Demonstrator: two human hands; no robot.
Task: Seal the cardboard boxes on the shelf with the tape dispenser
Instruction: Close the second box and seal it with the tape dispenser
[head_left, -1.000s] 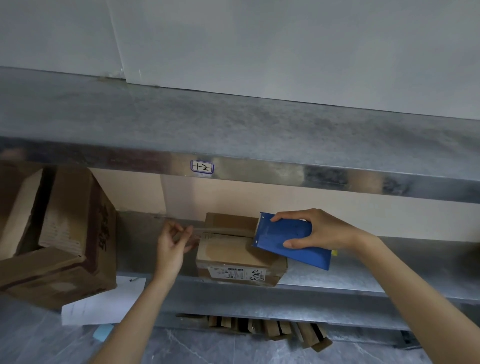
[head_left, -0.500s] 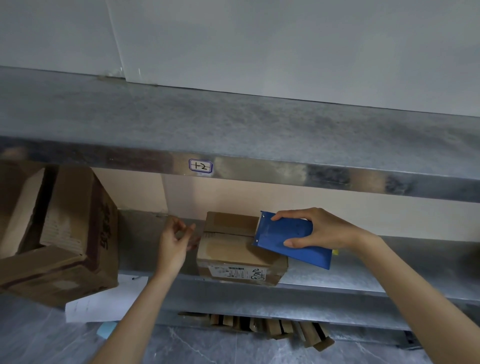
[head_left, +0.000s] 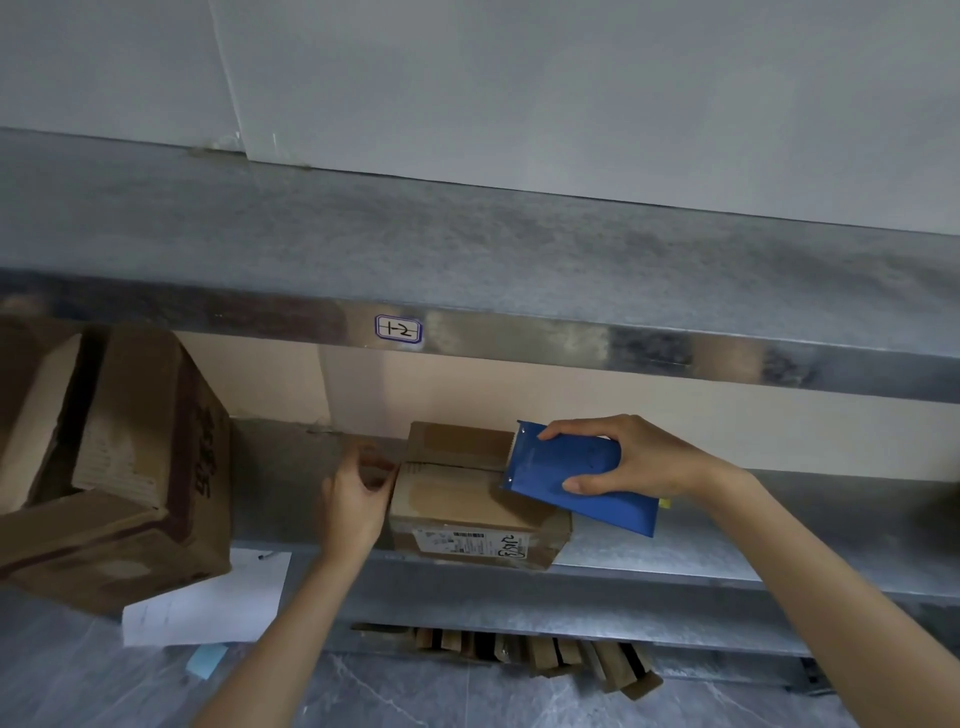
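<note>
A small cardboard box (head_left: 457, 501) with a white label on its front sits on the lower metal shelf (head_left: 675, 553). My right hand (head_left: 641, 457) grips a blue tape dispenser (head_left: 576, 480), whose toothed end rests on the right part of the box's top seam. My left hand (head_left: 353, 499) is at the box's upper left edge, fingers curled and blurred, pinching the clear tape end against that edge. The tape itself is barely visible along the seam.
A large tilted cardboard box (head_left: 130, 457) fills the shelf's left end, with a white paper sheet (head_left: 208, 603) below it. An upper metal shelf (head_left: 519, 270) with a "1-2" tag (head_left: 398, 329) overhangs. Cardboard scraps (head_left: 545, 657) lie under the shelf.
My left hand, which held the tape end stretched out to the left, has moved right and down to the box's left edge. The dispenser and my right hand have barely moved.
</note>
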